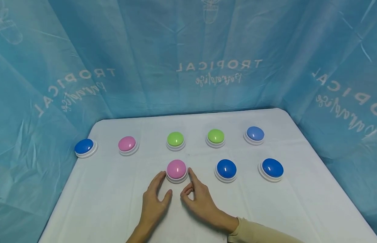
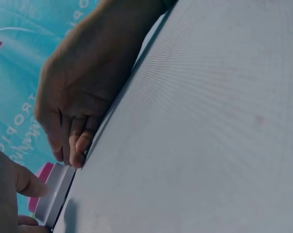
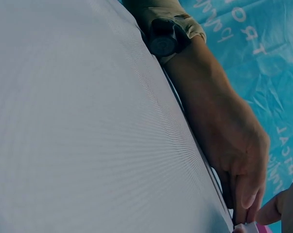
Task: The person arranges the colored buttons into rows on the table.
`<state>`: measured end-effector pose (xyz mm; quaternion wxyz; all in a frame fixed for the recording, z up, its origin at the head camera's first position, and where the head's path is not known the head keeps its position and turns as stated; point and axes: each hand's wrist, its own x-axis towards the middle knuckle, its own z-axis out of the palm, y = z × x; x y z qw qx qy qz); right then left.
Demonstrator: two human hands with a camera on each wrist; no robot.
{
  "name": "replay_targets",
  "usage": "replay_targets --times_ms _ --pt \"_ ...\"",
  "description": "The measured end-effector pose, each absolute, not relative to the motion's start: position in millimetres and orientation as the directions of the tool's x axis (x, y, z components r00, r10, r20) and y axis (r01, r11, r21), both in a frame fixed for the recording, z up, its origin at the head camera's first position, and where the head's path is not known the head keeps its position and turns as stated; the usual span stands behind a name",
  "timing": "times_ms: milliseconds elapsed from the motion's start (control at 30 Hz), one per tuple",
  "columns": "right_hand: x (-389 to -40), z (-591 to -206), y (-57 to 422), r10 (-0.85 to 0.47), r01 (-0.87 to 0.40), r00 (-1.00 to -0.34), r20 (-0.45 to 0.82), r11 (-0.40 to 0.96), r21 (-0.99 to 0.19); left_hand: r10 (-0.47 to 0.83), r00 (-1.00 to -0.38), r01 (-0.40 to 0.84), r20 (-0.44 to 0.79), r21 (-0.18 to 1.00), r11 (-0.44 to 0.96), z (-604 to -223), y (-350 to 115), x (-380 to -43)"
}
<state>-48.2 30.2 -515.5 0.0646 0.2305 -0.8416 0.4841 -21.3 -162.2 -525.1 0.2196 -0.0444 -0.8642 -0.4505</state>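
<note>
A pink push button (image 1: 176,169) with a white base sits at the front middle of the table, between my two hands. My left hand (image 1: 154,202) has its fingertips at the left side of the base, thumb spread apart toward the front. From the other side, my right hand (image 1: 200,201) reaches its extended index fingertip to the base's right edge; its other fingers bend toward the thumb. In the left wrist view, the white base (image 2: 55,194) stands beside my left thumb (image 2: 32,183). Only a bit of the button shows at the bottom of the right wrist view.
Two blue buttons (image 1: 226,168) (image 1: 272,168) stand right of the hands. Behind are a dark blue button (image 1: 84,146), another pink one (image 1: 127,143), two green ones (image 1: 175,139) (image 1: 216,136) and a lighter blue one (image 1: 255,133). A blue printed curtain (image 1: 188,91) surrounds the white table (image 1: 109,199).
</note>
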Motion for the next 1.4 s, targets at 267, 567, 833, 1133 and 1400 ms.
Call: replay_targets --times_ms 267,567,833,1133,1400 --pt "-46.3 -516.3 29.4 -0.321 -0.435 -0.891 0.320 0.410 -0.802 -0.114 -0.893 0.282 0.435 0.740 0.610 -523.4 -163.5 -21.4" --pt "-47.1 -515.0 29.0 -0.322 -0.457 -0.880 0.348 0.379 -0.804 -0.119 -0.904 0.270 0.410 0.767 0.582 -519.8 -163.9 -23.3" --pt "-45.8 -512.2 20.8 -0.334 -0.674 -0.737 0.588 0.295 -0.677 -0.128 -0.928 0.209 0.349 0.775 0.597 -521.1 -170.4 -17.6" --pt "-36.6 -510.6 -5.3 -0.555 -0.815 -0.529 0.642 0.121 -0.567 -0.125 -0.896 0.244 0.426 0.708 0.662 -525.5 -188.0 -6.9" --pt "-22.9 -521.1 -42.5 -0.721 -0.744 -0.574 0.388 0.262 -0.615 -0.222 -0.894 0.129 0.389 0.699 0.704 -528.4 -219.3 1.5"
